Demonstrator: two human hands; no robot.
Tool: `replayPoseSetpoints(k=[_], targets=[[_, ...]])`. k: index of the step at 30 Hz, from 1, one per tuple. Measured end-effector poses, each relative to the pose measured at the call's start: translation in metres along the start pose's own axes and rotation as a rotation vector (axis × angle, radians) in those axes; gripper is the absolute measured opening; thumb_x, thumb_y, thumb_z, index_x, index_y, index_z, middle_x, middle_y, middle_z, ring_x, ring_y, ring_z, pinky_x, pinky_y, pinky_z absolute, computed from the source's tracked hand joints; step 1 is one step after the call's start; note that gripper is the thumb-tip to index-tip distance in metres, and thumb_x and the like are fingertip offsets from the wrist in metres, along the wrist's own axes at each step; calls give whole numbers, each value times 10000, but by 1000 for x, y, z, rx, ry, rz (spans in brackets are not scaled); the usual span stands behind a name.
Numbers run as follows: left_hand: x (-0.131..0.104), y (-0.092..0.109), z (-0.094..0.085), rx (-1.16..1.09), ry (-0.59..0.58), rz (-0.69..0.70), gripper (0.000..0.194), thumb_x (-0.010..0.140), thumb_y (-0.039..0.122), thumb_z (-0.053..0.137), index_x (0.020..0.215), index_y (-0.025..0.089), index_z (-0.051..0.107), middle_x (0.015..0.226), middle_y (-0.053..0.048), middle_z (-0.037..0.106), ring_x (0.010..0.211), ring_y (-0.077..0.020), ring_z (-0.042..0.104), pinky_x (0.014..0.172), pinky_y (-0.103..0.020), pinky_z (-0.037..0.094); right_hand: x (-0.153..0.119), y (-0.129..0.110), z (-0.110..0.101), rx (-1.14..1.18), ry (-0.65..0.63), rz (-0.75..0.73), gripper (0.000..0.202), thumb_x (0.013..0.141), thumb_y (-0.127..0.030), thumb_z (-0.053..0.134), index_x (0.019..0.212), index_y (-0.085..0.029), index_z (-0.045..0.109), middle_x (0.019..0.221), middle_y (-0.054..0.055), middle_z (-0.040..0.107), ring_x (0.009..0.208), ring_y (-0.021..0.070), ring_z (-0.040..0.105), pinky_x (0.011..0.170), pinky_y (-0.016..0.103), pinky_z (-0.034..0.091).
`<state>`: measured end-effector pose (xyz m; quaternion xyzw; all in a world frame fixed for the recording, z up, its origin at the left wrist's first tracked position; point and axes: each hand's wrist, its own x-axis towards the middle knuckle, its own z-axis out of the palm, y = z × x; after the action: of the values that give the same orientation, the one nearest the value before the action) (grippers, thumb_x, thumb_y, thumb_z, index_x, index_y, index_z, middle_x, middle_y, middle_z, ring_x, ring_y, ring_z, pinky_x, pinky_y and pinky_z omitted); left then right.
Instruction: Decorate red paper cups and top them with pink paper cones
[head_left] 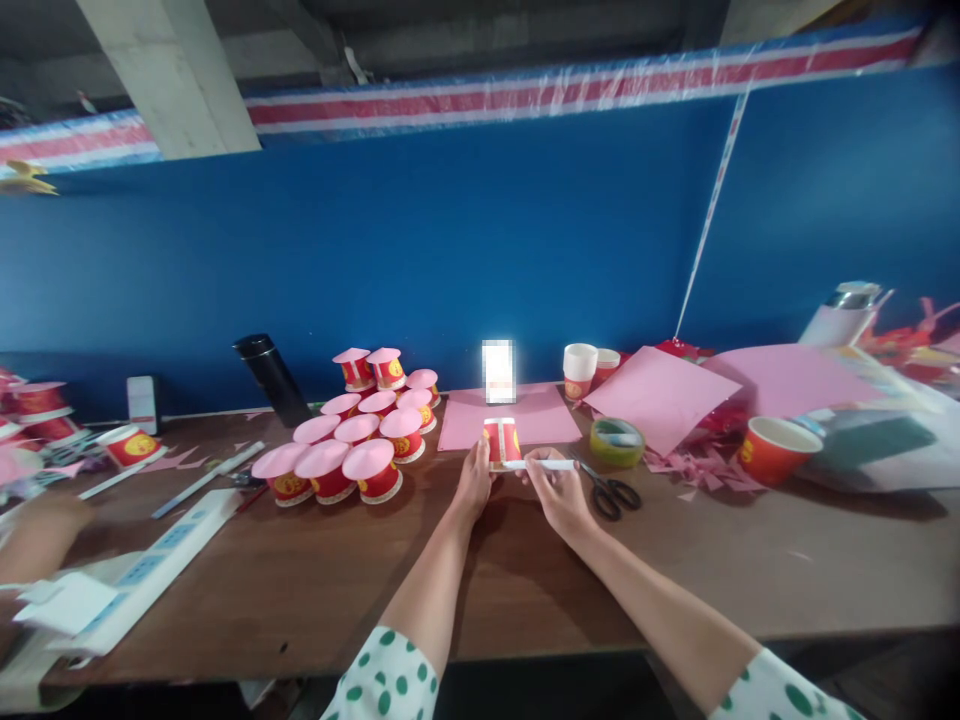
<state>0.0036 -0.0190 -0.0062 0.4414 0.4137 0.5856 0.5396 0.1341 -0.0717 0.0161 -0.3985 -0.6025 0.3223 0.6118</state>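
Observation:
My left hand (474, 480) grips a red paper cup (501, 440) by its left side, low over the table. The cup has yellow emblems and a pale strip down its front. In my right hand (556, 492) is a white pen (541, 464), its tip at the cup's lower front; the fingers close round the barrel. Behind the cup lie pink paper sheets (457, 425), with a bright, blurred phone-like screen (499, 372) standing on them. Black scissors (616, 497) rest just right of my right hand, near a roll of tape (616, 443).
Several red cups with pink cone tops (369, 460) stand to the left, before a black bottle (271, 378). Further left are a power strip (161, 570) and another person's hand (52, 525). On the right are a red cup (776, 450), pink paper (664, 395) and paper scraps (705, 472).

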Motion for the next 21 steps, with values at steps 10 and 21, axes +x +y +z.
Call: replayPoseSetpoints(k=[10, 21], targets=[[-1, 2, 1, 35, 5, -6, 460, 792, 594, 383, 895, 179, 554, 859, -94, 634, 738, -179, 609, 675, -293, 501, -1, 0, 1, -9, -20, 9, 225, 854, -377, 488, 787, -171, 549, 694, 39, 630, 630, 150, 588, 588, 244, 466], [-5, 8, 4, 67, 21, -13, 456, 791, 601, 381, 865, 185, 551, 856, -86, 625, 738, -174, 598, 689, -290, 493, -1, 1, -1, -38, 10, 37, 237, 845, -391, 498, 754, -177, 543, 647, 29, 617, 609, 160, 591, 564, 245, 455]])
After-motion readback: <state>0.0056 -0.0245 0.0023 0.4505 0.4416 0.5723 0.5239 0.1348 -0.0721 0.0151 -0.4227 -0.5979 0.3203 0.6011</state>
